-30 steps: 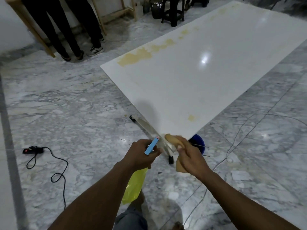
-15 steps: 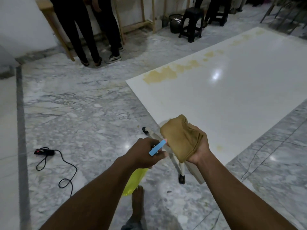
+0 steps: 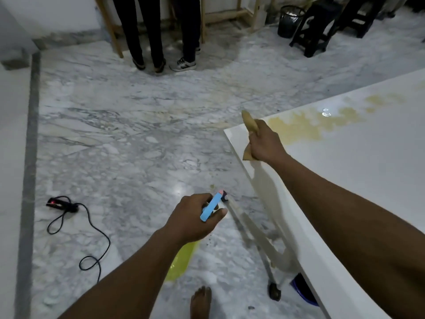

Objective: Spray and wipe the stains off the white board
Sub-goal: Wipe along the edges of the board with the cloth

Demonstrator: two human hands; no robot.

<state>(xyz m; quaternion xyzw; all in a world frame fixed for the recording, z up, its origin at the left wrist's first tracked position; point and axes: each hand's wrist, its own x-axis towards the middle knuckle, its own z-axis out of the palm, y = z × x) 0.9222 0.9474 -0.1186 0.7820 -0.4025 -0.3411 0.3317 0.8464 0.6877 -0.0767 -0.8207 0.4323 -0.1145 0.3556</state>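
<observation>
The white board (image 3: 358, 162) fills the right side, standing on legs above the marble floor. A yellow-brown stain (image 3: 310, 125) spreads along its far edge near the left corner. My right hand (image 3: 264, 143) grips a tan cloth (image 3: 249, 123) bunched in its fist, over the board's left corner, just short of the stain. My left hand (image 3: 195, 217) holds a spray bottle by its head, with the blue trigger (image 3: 211, 207) showing and the yellow bottle body (image 3: 181, 261) hanging below my wrist, over the floor left of the board.
The board's leg with a caster (image 3: 273, 293) slants under its near edge, next to a blue object (image 3: 303, 291). A black cable with a plug (image 3: 59, 203) lies on the floor at left. Two people's legs (image 3: 158, 42), black stools (image 3: 315, 26) and a bin (image 3: 289, 17) stand at the back. My bare foot (image 3: 201, 302) is below.
My right hand with the cloth went from beside my left hand out to the board's left corner near the stain. My view swung left and closer to the board.
</observation>
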